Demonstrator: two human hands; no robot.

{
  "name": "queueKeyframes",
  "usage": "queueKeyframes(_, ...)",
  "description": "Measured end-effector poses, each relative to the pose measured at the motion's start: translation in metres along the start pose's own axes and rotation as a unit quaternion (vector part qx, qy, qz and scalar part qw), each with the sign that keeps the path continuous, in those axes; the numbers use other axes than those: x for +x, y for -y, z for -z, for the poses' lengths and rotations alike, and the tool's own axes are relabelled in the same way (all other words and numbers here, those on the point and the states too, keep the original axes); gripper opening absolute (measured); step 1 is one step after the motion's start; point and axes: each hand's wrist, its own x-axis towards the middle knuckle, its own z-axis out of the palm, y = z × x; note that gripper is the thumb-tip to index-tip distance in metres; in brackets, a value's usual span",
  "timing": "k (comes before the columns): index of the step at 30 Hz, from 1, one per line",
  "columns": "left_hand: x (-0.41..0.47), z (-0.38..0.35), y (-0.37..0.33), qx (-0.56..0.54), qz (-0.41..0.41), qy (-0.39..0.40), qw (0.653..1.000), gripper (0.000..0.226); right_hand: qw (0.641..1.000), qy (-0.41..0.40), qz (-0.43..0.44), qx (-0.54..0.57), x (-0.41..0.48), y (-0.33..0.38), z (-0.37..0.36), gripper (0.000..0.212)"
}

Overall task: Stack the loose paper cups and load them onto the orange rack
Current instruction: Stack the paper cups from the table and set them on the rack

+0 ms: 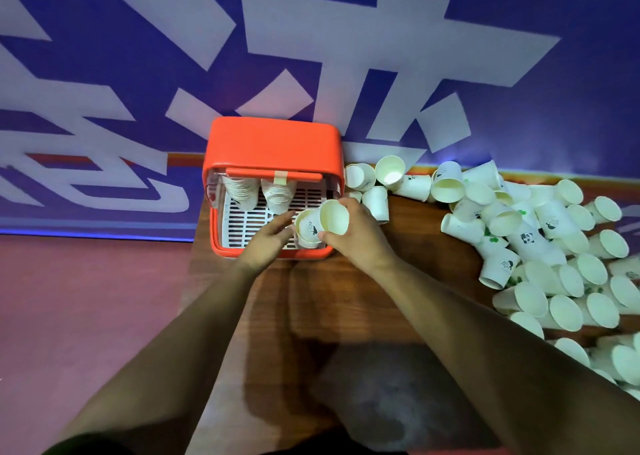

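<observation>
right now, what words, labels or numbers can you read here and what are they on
Nothing reads whole.
On the blue wall: huge white character strokes, cropped by the frame, unreadable.
On the loose paper cups: a panda print; any small lettering is too blurred.
On the orange rack: no label shows, only a strip of tape with no visible writing.
</observation>
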Motion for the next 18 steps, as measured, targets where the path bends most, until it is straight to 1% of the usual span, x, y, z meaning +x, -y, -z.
queueKeyframes(2, 0.000, 0.003, 0.001, -0.024, 0.022, -0.021, 0.999, 0.041, 0.999, 0.017, 0.016, -0.030, 0.004, 0.001, -0.010, 0.075)
queueKeyframes(5, 0.000, 0.004, 0.003, -0.052, 0.014, -0.002, 0.999, 0.023, 0.996, 0.030, 0.049, -0.067, 0.012, 0.004, -0.023, 0.081)
queueKeyframes(8, 0.001, 0.002, 0.002, -0.071, 0.006, -0.006, 0.997, 0.025, 0.993, 0.046, 0.054, -0.094, 0.021, 0.002, -0.036, 0.084)
queueKeyframes(12, 0.003, 0.001, 0.009, -0.023, -0.018, 0.001, 1.000, 0.024, 0.991, 0.047, 0.049, -0.111, 0.028, -0.007, -0.045, 0.081)
queueKeyframes(15, 0.003, 0.000, 0.013, 0.030, -0.043, -0.019, 0.998, 0.026, 0.995, 0.046, 0.032, -0.088, 0.030, -0.010, -0.048, 0.082)
queueKeyframes(18, 0.006, -0.002, 0.014, 0.051, -0.041, -0.031, 0.997, 0.031, 0.997, 0.027, 0.029, -0.060, 0.031, -0.013, -0.050, 0.082)
